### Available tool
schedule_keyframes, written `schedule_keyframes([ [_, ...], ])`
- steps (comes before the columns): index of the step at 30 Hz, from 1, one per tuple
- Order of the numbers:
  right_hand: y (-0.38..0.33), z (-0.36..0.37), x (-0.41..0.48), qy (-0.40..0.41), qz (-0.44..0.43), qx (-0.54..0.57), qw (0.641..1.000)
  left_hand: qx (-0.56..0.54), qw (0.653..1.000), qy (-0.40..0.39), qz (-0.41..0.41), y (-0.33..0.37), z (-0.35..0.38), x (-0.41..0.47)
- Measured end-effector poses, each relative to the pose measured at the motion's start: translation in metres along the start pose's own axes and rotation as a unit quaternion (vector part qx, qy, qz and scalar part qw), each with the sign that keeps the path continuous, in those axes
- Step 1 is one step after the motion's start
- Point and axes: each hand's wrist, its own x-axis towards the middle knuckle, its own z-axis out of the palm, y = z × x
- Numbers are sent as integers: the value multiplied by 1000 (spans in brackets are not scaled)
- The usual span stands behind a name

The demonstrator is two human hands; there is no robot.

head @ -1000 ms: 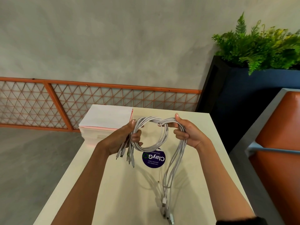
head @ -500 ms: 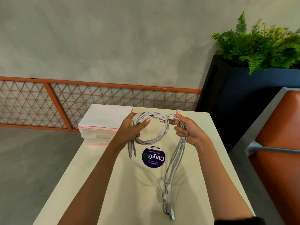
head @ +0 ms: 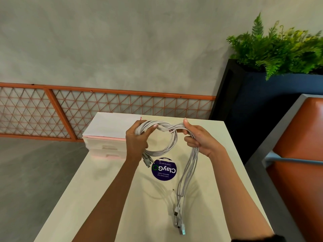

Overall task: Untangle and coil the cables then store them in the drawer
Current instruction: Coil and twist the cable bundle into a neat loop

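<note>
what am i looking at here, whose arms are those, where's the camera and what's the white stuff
There is no machine here: these are a person's two bare arms. Every picture comes from one wide-angle camera worn on that person's head, looking forward and down, so you see the arms as their owner does. The left hand and the right hand each have their fingers curled round a bundle of white cables, held above a pale table and partly wound into a loop. The loose plug ends hang down from the right hand toward the table's near edge. On the table lie a round purple sticker and, at the far left corner, a small drawer unit, where the cables should end up.
</note>
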Motion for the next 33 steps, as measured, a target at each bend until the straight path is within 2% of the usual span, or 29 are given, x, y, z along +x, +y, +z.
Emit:
schedule_keyframes([
  [2, -2, 0, -5, 9, -26, -57, 998, -17, 999, -2, -38, -1, -5, 4],
  [5, -6, -6, -10, -27, -54, -129, 990, -9, 999, -17, -41, 1, -12, 7],
  [9, -11, -10, -12, -42, -63, -290, 954, 63, 996, -55, -12, 8, -24, 12],
  [12, -12, -7, -13, -6, -122, -322, 939, 140, 984, -105, 31, 5, -33, 10],
  [14, -12, -5, -13, 0, -130, -333, 934, 177, 977, -106, 61, -3, -36, 8],
  [17, -13, -6, -11, -18, -80, -275, 958, 166, 981, -78, 67, -9, -33, 2],
  [20, -6, -12, -4, -72, 13, -119, 990, 94, 992, -80, 35, 2, -30, 1],
  [22, 1, -16, 0, -126, 100, 28, 987, 40, 995, -89, 12, 11, -29, 3],
  [24, 9, -19, 4, -179, 134, 116, 968, -1, 996, -85, 4, 21, -26, 5],
  [26, 16, -17, 6, -228, 115, 151, 955, -30, 996, -82, -6, 31, -22, 7],
  [29, 29, -13, 6, -256, 33, 189, 947, -61, 995, -68, -28, 47, -16, 11],
  [33, 39, -15, -1, -216, -53, 164, 961, -71, 996, -49, -32, 59, -10, 13],
])
